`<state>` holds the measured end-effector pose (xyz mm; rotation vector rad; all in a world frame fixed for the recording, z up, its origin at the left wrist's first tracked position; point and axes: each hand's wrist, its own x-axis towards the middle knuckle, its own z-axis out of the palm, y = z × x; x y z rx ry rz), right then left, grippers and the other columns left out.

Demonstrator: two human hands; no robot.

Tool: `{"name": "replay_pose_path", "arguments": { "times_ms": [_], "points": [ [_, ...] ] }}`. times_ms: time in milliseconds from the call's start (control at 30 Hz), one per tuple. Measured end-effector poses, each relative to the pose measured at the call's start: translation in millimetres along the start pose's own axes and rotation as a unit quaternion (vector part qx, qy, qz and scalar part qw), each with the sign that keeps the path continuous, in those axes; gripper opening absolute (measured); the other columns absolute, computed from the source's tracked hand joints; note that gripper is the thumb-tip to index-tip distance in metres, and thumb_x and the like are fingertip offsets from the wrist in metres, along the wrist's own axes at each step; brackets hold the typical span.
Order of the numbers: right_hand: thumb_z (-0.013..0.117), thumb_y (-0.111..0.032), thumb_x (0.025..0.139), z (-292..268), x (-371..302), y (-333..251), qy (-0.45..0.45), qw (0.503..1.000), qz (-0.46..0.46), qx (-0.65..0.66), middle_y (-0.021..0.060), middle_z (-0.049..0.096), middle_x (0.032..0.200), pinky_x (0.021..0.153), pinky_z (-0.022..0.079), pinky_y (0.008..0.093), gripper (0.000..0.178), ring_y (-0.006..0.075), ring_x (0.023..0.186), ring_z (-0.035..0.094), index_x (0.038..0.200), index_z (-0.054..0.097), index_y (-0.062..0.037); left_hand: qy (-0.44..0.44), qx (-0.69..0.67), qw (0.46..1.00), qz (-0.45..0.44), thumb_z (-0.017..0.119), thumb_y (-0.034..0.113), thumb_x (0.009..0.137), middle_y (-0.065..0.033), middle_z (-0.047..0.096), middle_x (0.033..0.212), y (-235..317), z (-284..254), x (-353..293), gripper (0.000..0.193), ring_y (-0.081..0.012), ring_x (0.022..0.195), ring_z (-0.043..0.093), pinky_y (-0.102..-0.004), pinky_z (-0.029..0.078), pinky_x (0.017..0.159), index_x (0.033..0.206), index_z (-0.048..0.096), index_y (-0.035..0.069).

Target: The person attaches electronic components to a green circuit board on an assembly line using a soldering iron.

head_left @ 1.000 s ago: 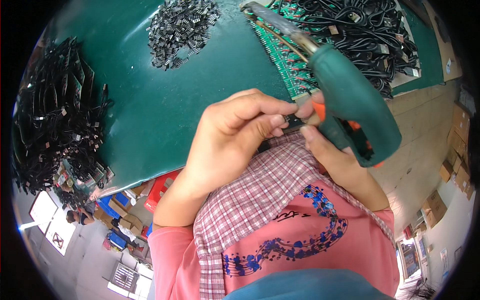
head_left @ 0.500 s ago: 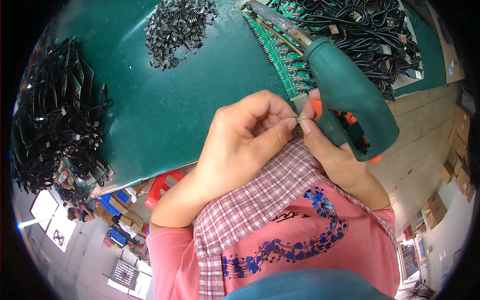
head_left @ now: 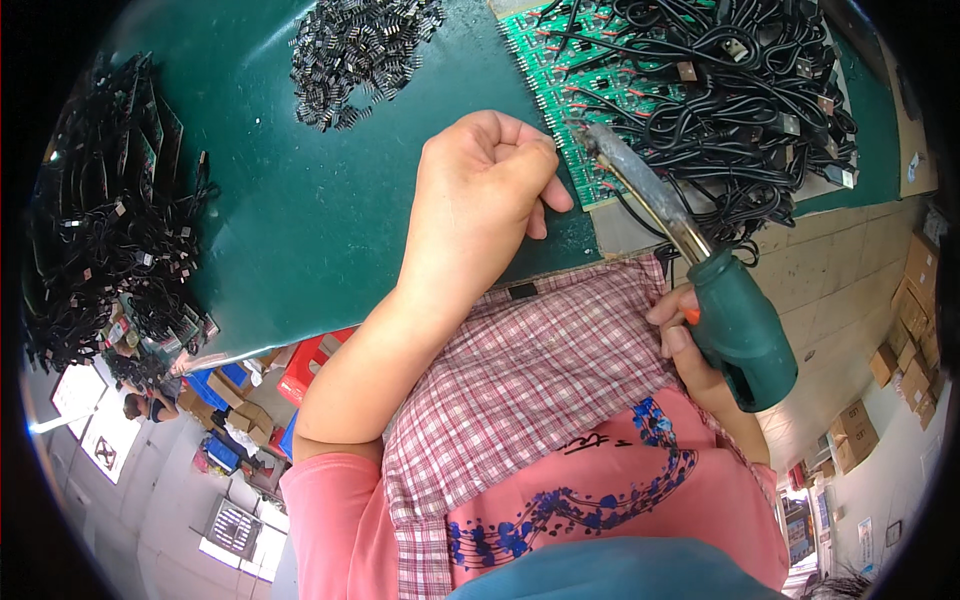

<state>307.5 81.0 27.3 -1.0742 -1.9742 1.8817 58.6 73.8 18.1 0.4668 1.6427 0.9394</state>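
My right hand (head_left: 688,335) grips a green soldering gun (head_left: 745,330) at the right edge of my lap. Its metal tip points up and left, over the green circuit board panel (head_left: 548,85). My left hand (head_left: 490,185) is over the green table just left of that panel, its fingers curled and thumb pressed in. Whatever it may hold is hidden. Black USB cables (head_left: 735,120) lie across the panel's right side, several joined to it by red and black wire ends. A pile of small black-and-silver connectors (head_left: 362,62) lies at the far middle.
Stacked boards with black cables (head_left: 115,225) crowd the table's left end. The green tabletop (head_left: 270,240) ends near my checked apron (head_left: 540,350). A red stool (head_left: 305,368) stands below its edge. Cardboard boxes (head_left: 858,435) stand on the floor at right; another person (head_left: 150,405) is far left.
My hands have parted. The left moved up toward the panel and closed out of the pinch on a small connector; the right dropped lower with the soldering gun.
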Motion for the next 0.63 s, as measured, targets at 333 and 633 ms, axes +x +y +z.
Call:
{"name": "replay_pose_path", "arguments": {
  "times_ms": [333,633],
  "points": [
    [0.062,-0.007,0.079,-0.2,0.1,-7.3,0.021,0.995,0.068,-0.071,0.0071,0.069,0.091,0.077,0.050,0.0345,0.017,0.0264,0.085,0.063,0.095,0.064,-0.0060,0.019,0.016,1.000,-0.004,0.054,0.017,0.088,-0.0059,0.062,0.064,2.4,4.4,-2.4,0.019,-0.0054,0.047,0.047,-0.0182,0.034,0.043,0.088,0.057,-0.002],
    [0.062,-0.007,0.078,1.7,-4.1,-5.4,0.025,0.993,0.074,-0.083,0.0066,0.070,0.091,0.078,0.050,0.0340,0.020,0.0245,0.088,0.063,0.098,0.065,-0.0081,0.028,0.006,1.000,-0.004,0.053,0.007,0.083,-0.0093,0.062,0.062,6.1,5.1,-1.2,0.016,-0.0083,0.046,0.051,-0.0221,0.041,0.044,0.084,0.057,-0.008]
  ]
}}
